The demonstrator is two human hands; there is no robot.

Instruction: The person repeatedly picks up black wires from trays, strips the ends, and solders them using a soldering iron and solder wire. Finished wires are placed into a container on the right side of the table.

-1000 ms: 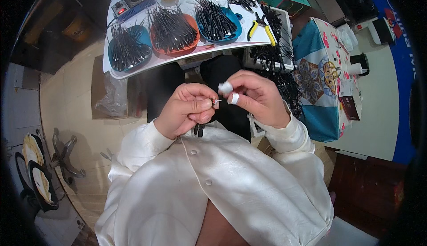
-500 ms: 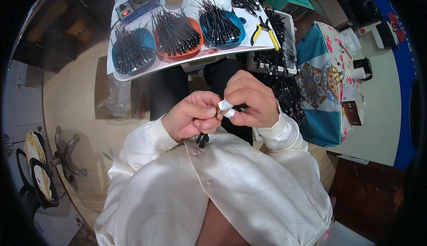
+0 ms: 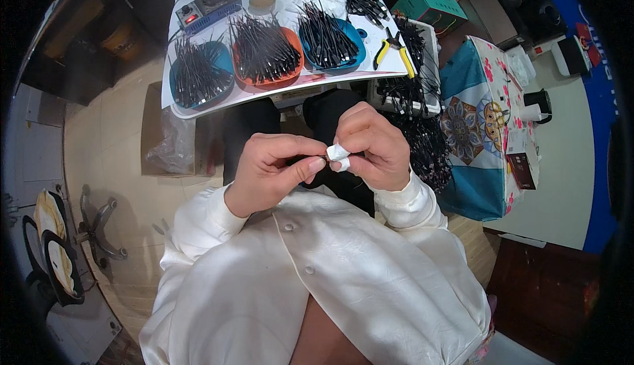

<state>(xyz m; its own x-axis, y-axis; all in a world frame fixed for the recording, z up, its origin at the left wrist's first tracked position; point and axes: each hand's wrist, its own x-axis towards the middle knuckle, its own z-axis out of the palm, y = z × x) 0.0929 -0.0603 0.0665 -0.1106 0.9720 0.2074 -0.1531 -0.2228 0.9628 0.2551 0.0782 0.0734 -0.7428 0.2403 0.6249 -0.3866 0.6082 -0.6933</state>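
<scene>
Above my lap, my left hand (image 3: 277, 167) is closed in a pinch of thumb and forefinger on the thin wire end (image 3: 325, 158) of a cable. The rest of that cable is hidden by the hand. My right hand (image 3: 376, 144) meets it fingertip to fingertip, thumb and forefinger pinched at the same wire end. White wraps (image 3: 337, 152) cover those two right fingertips. Beyond the hands, black cables fill a left blue tray (image 3: 230, 87), a middle orange tray (image 3: 264, 83) and a right blue tray (image 3: 343, 68) along the table's near edge.
Yellow-and-black pliers (image 3: 394, 51) lie on the white table (image 3: 386, 11) near a loose cable bundle (image 3: 360, 1). Behind the trays stands a small device with a red light (image 3: 191, 19). A white crate (image 3: 432, 68) of cables is at the right, an open cardboard box (image 3: 150, 127) at the left.
My left hand has turned, its fingers now stretched toward the right hand. Black connectors that hung beneath it are out of sight. The right hand has barely moved.
</scene>
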